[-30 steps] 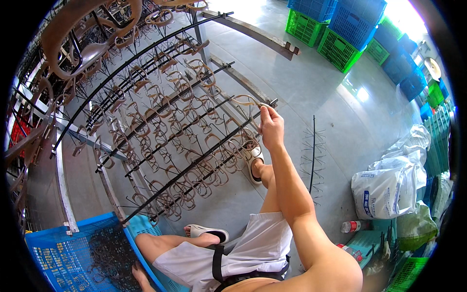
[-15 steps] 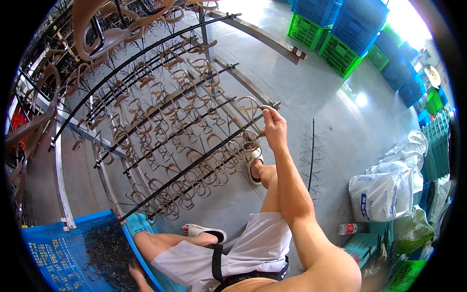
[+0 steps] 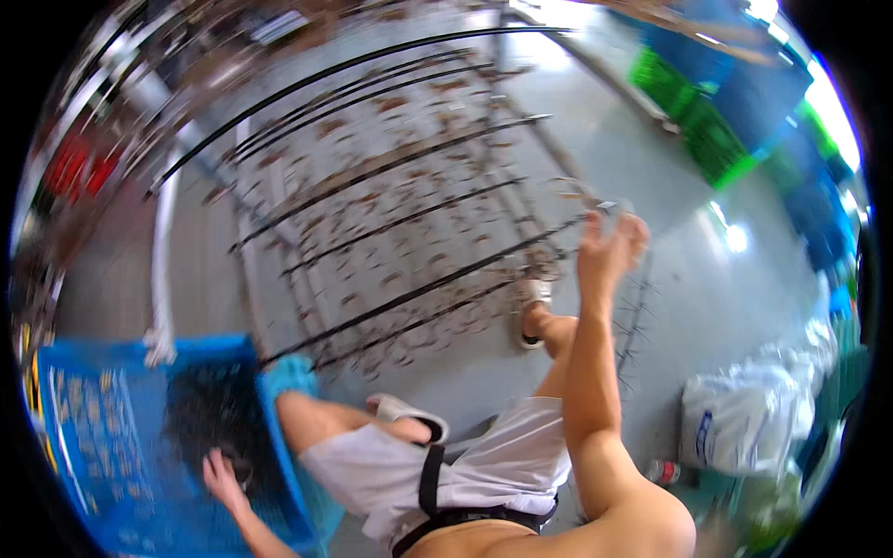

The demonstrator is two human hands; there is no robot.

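At one blue crate [image 3: 102, 418], whether the left hand [image 3: 223, 478] grips is unclear; the right hand [image 3: 607, 247] gapes.

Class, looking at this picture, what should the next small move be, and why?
Probably the left hand should pick one piece from the dark pile in the blue basket: it is at the pile, while the right hand, blurred but apparently open, is near the end of a black rod.
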